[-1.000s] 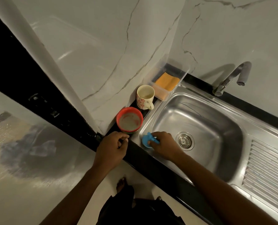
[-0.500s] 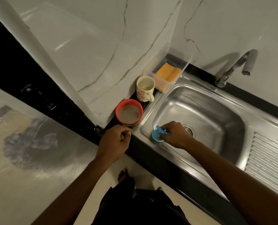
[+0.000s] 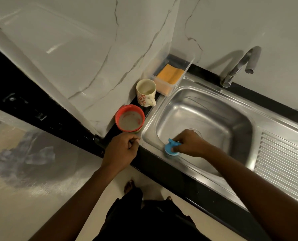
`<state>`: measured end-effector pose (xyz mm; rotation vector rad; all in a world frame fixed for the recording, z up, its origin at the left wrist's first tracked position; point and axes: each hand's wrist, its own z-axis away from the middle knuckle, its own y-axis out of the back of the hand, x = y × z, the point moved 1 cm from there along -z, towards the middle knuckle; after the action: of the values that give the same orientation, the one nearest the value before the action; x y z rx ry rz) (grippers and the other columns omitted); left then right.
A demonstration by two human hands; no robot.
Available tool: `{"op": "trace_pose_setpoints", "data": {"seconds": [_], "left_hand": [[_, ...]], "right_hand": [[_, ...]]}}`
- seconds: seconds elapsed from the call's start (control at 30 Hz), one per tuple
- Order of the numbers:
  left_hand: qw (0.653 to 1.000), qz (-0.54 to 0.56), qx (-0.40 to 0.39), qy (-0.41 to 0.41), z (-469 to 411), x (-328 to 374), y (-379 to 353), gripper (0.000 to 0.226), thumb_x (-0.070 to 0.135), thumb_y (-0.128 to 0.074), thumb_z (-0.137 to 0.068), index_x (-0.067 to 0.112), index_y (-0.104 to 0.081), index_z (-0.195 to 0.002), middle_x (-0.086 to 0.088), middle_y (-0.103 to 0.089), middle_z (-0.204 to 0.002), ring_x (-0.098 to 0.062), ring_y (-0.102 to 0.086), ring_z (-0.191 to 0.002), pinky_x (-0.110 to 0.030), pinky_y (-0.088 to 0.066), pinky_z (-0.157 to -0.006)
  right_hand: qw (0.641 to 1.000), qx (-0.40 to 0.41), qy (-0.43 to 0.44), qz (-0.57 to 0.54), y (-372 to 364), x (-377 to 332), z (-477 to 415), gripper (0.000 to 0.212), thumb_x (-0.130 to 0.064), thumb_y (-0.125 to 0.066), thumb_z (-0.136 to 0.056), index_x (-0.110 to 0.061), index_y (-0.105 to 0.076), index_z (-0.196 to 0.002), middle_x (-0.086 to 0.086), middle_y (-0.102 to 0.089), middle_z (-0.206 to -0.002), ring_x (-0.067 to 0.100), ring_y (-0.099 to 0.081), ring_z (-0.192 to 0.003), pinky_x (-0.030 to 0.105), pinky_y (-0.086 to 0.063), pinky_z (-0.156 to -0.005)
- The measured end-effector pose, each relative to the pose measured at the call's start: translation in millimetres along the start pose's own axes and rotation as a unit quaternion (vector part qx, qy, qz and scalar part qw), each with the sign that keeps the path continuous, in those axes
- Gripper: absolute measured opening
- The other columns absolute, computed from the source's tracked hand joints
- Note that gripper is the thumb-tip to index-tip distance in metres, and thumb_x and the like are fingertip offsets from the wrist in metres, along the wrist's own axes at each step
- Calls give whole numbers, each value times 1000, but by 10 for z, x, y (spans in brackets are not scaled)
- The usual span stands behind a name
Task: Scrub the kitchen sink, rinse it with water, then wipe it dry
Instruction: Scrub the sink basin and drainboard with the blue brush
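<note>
So a round blue scrubber with a fin-shaped handle (image 3: 170, 149) is gripped by the right hand (image 3: 190, 143) and pressed on the near-left rim of the stainless steel sink (image 3: 214, 119). The left hand (image 3: 121, 151) is curled shut at the black desk edge (image 3: 162, 169), just below a red bowl (image 3: 129, 118); whether anything's held can't be told.

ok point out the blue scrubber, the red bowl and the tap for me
blue scrubber (image 3: 171, 148): head view, on its blue handle top
red bowl (image 3: 129, 118): head view, on the cloudy liquid inside
tap (image 3: 240, 66): head view, on the middle of the metal spout
</note>
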<state>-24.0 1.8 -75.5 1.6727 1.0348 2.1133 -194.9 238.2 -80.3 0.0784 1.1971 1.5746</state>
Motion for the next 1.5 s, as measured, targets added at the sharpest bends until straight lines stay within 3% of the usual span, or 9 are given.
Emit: {"op": "trace_pose_setpoints", "data": {"seconds": [0.17, 0.43, 0.57, 0.7, 0.87, 0.97, 1.13, 1.37, 1.5], "left_hand": [[1000, -4, -19, -9, -26, 103, -110, 24, 29, -65, -99, 21, -73, -121, 10, -71, -107, -4, -66, -92, -35, -62, -84], [1000, 7, -20, -14, -19, 179, -154, 18, 27, -65, -101, 23, -75, -115, 13, -72, -98, -3, -67, -86, -31, -62, -82], [999, 9, -30, -20, -21, 234, -229, 18, 28, -64, -100, 24, -75, -115, 17, -71, -98, -3, -67, -85, -32, -62, -81], [998, 5, -47, -31, -27, 292, -317, 18, 29, -64, -100, 24, -75, -113, 15, -72, -104, -3, -68, -88, -34, -62, -82], [998, 2, -57, -36, -41, 344, -376, 16, 28, -64, -99, 25, -74, -112, 15, -71, -103, -2, -66, -86, -33, -62, -81], [997, 8, -58, -40, -26, 366, -429, 15, 26, -65, -98, 25, -75, -110, 15, -71, -101, -3, -66, -85, -36, -62, -79], [997, 0, -64, -51, -27, 450, -559, 15, 27, -64, -97, 25, -75, -107, 14, -72, -100, -3, -66, -86, -37, -62, -80], [995, -9, -63, -74, -60, 574, -636, 12, 26, -66, -97, 27, -76, -104, 13, -71, -100, -4, -65, -80, -37, -60, -76], [994, -3, -71, -78, -58, 604, -672, 12, 25, -66, -97, 27, -76, -103, 15, -70, -100, -4, -66, -80, -35, -60, -75]], "right_hand": [[987, 93, 36, -127, -405, -524, -169, 26, -27, -75, -90, -19, -79, -114, 0, -77, -97, 7, -67, -79, 24, -55, -73], [997, -57, -13, -40, 40, 560, 520, 30, -25, -87, -80, -22, -81, -110, -22, -71, -75, -8, -64, -67, 16, -48, -68], [993, 1, -29, -113, -76, 383, 314, 30, -25, -82, -88, -12, -79, -114, -8, -70, -76, -4, -61, -55, 13, -46, -55], [982, 84, -20, -167, -328, 16, 116, 35, -31, -79, -90, -14, -77, -120, -8, -74, -97, 1, -66, -76, 19, -53, -71], [986, -24, -40, -160, -85, 570, 540, 20, -19, -80, -89, -12, -79, -108, 20, -74, -78, 21, -62, -57, 32, -52, -53], [974, -90, -91, -188, 123, 1067, 932, 24, -14, -81, -88, -12, -79, -111, 15, -74, -73, 13, -57, -50, 23, -47, -47], [981, -30, -88, -169, -16, 880, 764, 19, -17, -82, -87, -13, -81, -106, 10, -72, -69, 14, -57, -50, 26, -48, -46], [986, 36, 1, -162, -283, 523, 629, 36, -28, -81, -89, -16, -75, -123, 1, -79, -104, 11, -74, -88, 34, -62, -86], [991, -10, -10, -130, -111, 1124, 1170, 34, -25, -84, -86, -16, -78, -118, -4, -79, -102, 13, -75, -88, 41, -61, -87]]}}
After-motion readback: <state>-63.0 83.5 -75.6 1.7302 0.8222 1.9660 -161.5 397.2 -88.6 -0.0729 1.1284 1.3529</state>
